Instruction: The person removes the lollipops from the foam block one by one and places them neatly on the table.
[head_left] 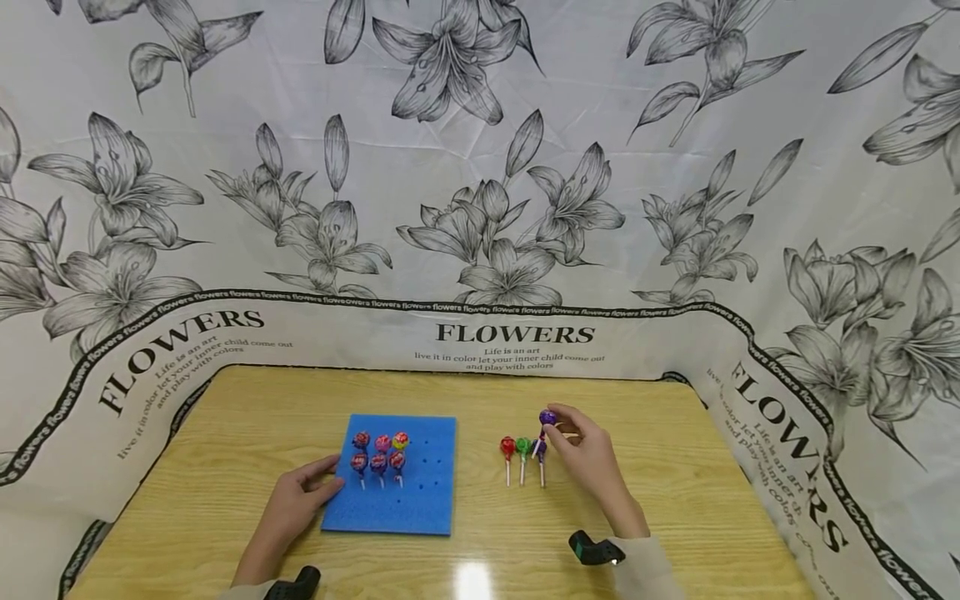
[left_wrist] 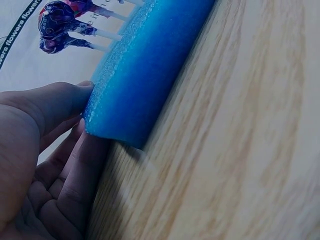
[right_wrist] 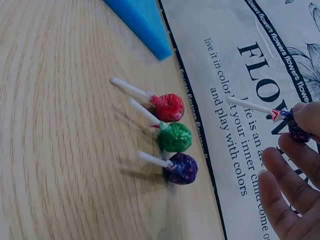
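Note:
A blue foam board lies on the wooden table, with several wrapped lollipops standing in its holes. My left hand rests against the board's left edge; in the left wrist view the thumb touches the foam's top corner and straight fingers lie along its side. My right hand pinches a purple lollipop by its wrapped head, above the table, its stick pointing away. Below it lie a red lollipop, a green lollipop and another purple lollipop.
The foam board's right half shows empty holes. A flower-printed white sheet walls the table at the back and both sides. Bare wood stretches right of the loose lollipops and in front of the board.

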